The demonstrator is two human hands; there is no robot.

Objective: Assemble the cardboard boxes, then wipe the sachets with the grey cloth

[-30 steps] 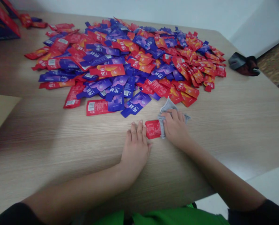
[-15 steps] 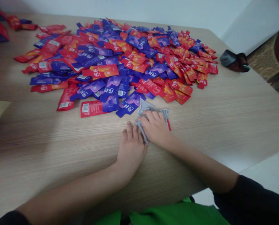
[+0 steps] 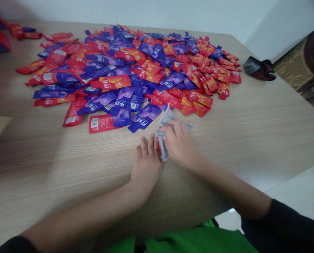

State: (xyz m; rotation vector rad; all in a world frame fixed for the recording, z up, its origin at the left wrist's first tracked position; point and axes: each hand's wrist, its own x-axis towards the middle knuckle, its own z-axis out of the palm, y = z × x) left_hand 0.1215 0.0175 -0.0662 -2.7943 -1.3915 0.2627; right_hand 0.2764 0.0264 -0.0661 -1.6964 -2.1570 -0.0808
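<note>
The right hand (image 3: pixel 179 142) presses a grey cloth (image 3: pixel 163 135) flat over what seems a red sachet (image 3: pixel 159 149), nearly all hidden. The left hand (image 3: pixel 146 163) lies flat beside it, fingers together, touching that edge. The sachet heap (image 3: pixel 130 66) crowds close behind; 1 dark bundle (image 3: pixel 259 67) sits at the table (image 3: pixel 252 123) corner.

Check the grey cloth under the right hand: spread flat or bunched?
Bunched. The grey cloth is crumpled beneath the right hand, folds sticking up toward the sachet pile.
</note>
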